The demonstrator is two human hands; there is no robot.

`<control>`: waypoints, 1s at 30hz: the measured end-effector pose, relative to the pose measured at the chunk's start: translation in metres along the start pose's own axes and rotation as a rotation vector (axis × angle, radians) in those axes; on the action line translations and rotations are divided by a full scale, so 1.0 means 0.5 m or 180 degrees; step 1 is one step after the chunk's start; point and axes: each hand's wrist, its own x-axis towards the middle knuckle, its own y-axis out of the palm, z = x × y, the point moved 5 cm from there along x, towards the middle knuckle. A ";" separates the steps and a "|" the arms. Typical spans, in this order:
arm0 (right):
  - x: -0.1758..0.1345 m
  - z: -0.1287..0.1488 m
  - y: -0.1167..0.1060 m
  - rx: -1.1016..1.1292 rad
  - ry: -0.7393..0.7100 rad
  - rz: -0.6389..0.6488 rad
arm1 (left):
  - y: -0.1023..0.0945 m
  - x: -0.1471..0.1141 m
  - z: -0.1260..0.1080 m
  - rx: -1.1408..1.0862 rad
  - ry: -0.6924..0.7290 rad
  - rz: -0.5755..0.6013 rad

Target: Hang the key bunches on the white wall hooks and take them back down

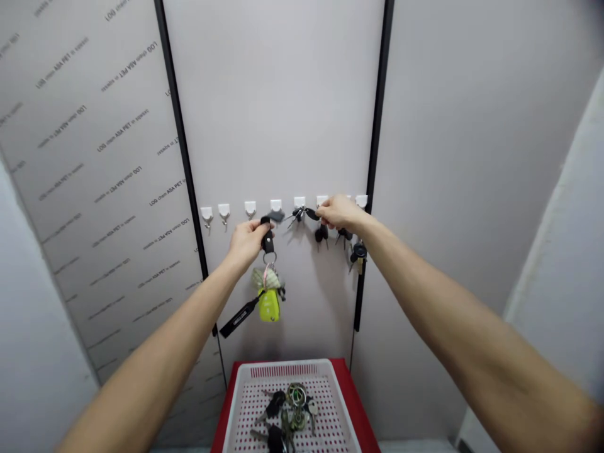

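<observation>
My left hand is closed on the black strap of a keychain. From its ring hang a bright yellow-green key fob cover, a pale patterned charm and a black tag. A blurred dark key head shows just above that hand. My right hand pinches the black head of a key, part of a bunch of keys in front of a white hook. Whether the bunch hangs on the hook I cannot tell.
Several white hooks line the pale wall panel. Black-headed keys and a bunch with a brass piece hang at the right. Below, a white perforated basket with several keys stands on a red surface.
</observation>
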 end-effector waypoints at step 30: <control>-0.138 0.078 0.153 -0.1098 -0.1541 0.0431 | -0.019 -0.219 0.234 -0.0296 -0.1265 0.0867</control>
